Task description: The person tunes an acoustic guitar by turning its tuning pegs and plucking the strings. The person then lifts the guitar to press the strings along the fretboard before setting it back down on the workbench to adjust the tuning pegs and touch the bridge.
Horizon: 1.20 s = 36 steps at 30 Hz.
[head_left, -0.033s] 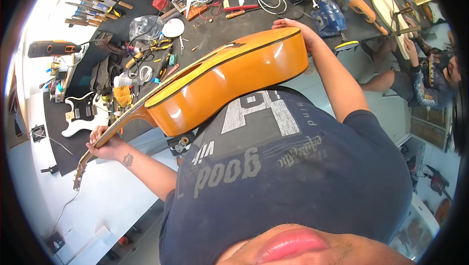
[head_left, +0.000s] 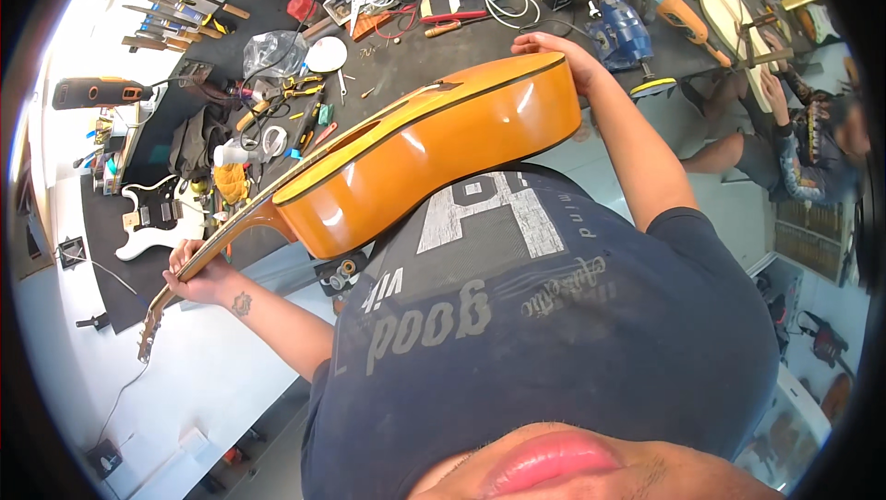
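Note:
An orange acoustic guitar [head_left: 429, 154] lies on its back edge across my torso, its top toward the bench and its headstock [head_left: 148, 334] at the lower left. My left hand [head_left: 192, 271] is closed around the guitar's neck near the headstock. My right hand [head_left: 568, 62] grips the end of the body at the upper right, some fingertips curled beyond it. The bench [head_left: 406, 66] just past the guitar carries pliers, screwdrivers, a white round lid [head_left: 327, 53] and cables.
A white electric guitar body [head_left: 138, 242] lies on the bench at left, below a tool rack [head_left: 185, 16]. A blue power tool [head_left: 623, 34] and an orange tool [head_left: 683, 16] are at back right. A co-worker [head_left: 808, 154] at right holds a pale guitar body [head_left: 729, 16].
The co-worker's head at the right has shifted slightly. My hands and the guitar show no visible change.

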Motion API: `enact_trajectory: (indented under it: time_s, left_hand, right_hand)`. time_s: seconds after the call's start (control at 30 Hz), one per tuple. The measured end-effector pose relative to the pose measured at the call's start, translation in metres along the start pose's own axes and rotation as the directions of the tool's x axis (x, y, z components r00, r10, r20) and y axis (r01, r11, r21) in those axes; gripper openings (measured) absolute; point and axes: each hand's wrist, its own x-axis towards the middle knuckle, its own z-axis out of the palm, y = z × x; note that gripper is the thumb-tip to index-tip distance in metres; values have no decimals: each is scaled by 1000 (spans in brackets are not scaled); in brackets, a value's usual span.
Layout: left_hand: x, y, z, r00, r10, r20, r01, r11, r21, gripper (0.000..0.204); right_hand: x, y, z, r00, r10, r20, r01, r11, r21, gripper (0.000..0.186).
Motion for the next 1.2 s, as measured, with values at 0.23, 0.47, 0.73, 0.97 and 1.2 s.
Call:
enact_trajectory:
  time_s: [0.23,0.47,0.73,0.97,1.2]
  left_hand:
    - [9,-10,0,947,321,-21,-242,754,610,27]
    - [2,-4,35,990,-58,132,37,988,152,30]
    - [-6,-14,56,969,-63,239,40,994,100,31]
    - [-10,-26,79,990,-7,141,-14,989,149,30]
    - [-12,-24,83,989,-24,146,-20,956,293,31]
  right_hand:
    - [2,-98,86,982,-1,189,179,322,-930,42]
    - [-10,-92,194,911,237,336,370,-115,-922,43]
    - [-23,-85,185,928,234,289,313,-72,-947,41]
    - [-31,-84,180,938,186,291,301,-23,-953,37]
    - [-30,-74,170,939,152,308,302,61,-951,38]
